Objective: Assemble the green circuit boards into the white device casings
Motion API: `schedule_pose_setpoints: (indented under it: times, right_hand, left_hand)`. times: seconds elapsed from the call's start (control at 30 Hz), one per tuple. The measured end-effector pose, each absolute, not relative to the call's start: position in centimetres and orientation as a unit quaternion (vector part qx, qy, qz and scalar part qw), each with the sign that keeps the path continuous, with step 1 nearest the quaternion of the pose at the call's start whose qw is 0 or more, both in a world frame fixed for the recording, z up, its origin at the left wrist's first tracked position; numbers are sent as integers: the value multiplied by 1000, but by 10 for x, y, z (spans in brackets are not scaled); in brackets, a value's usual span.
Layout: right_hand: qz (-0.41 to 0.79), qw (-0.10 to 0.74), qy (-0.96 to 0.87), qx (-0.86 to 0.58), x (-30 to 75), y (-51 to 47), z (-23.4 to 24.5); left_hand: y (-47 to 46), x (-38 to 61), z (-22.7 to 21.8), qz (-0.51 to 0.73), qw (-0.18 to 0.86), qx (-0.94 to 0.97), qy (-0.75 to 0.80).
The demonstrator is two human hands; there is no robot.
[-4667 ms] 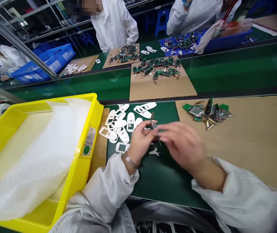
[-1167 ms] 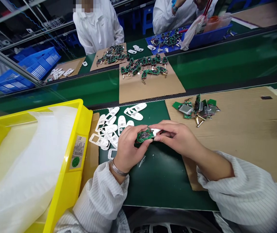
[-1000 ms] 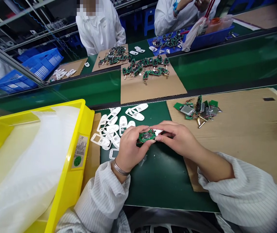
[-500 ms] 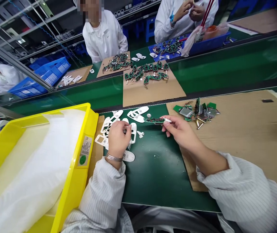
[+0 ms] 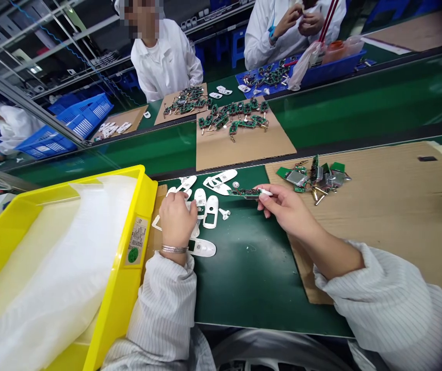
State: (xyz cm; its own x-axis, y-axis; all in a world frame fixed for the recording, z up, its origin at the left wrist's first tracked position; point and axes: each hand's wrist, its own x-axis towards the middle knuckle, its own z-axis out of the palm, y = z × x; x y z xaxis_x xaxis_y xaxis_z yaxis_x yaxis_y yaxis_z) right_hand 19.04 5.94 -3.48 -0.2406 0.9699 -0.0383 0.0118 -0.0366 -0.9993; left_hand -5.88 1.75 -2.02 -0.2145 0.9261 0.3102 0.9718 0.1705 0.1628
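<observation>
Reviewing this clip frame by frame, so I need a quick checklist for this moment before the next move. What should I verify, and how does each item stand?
1. Right hand holds the green circuit board: ok, pinched by its white-tipped end.
2. Board clear of the white plastic casing pieces: cannot tell, its far end lies very close to them.
3. Left hand holding something: cannot tell, its curled fingers hide what is beneath.
4. Casing pieces lying apart: not ok, two at the top of the group overlap.
5. Pile of circuit boards on the cardboard sheet: ok.
6. White plastic liner inside the yellow tray: ok.
</observation>
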Motion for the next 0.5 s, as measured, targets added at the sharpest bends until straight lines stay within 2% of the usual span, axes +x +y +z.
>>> schedule_pose_setpoints:
  times: [0.27,0.5]
  right_hand:
    - [568,419,-551,-446,191,60,-36]
    - [572,419,-545,-448,191,60,-37]
  left_hand:
    - [18,-48,-29,-119,60,-662,-737]
    - [19,-36,-35,-162,3,-688,-707]
